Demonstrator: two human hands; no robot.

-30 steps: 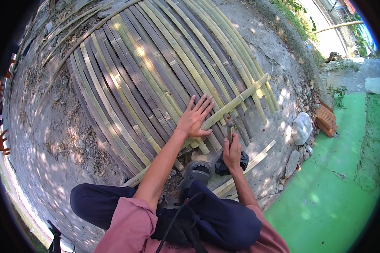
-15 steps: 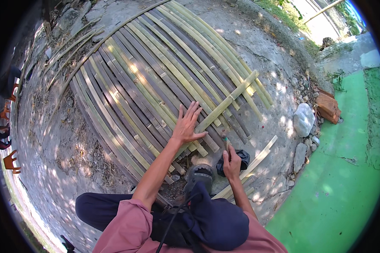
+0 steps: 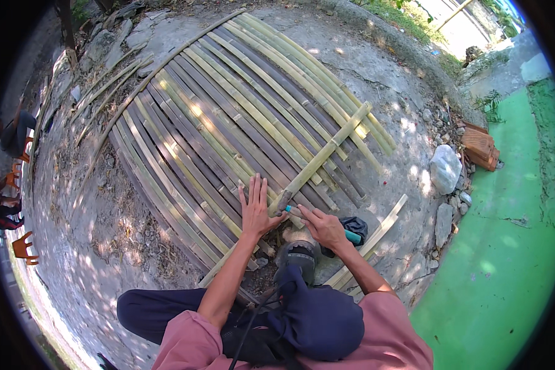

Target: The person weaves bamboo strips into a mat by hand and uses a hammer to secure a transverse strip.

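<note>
Grey, cracked ground [image 3: 401,74], rough and dappled with sun, fills most of the frame and gives way at the right to a smooth green-painted floor [image 3: 475,259]. Pebbles and stones edge that floor, beside a cloudy white plastic bag [image 3: 445,169] and ridged, orange-brown clay blocks [image 3: 480,148]. Orange plastic chairs [image 3: 24,248] show at the far left rim. Across the centre lie long split bamboo slats [image 3: 213,120], side by side, some dull purplish brown, others yellow-green, with knobbly node rings. One pale green bamboo crosspiece [image 3: 327,151] lies over their nearer ends, slanting from right of centre down to the middle; a slim pole [image 3: 172,57] runs along their far ends. On the slats, the left hand [image 3: 256,213] rests palm down with fingers stretched out, its thumb near the crosspiece's lower end; whether anything sits under the thumb cannot be told. Wrapped around a hammer [image 3: 284,201] with turquoise on its handle, the right hand [image 3: 324,227] is closed, the dark head at that same end. Crumpled black plastic [image 3: 355,227] lies just beyond the right wrist.
</note>
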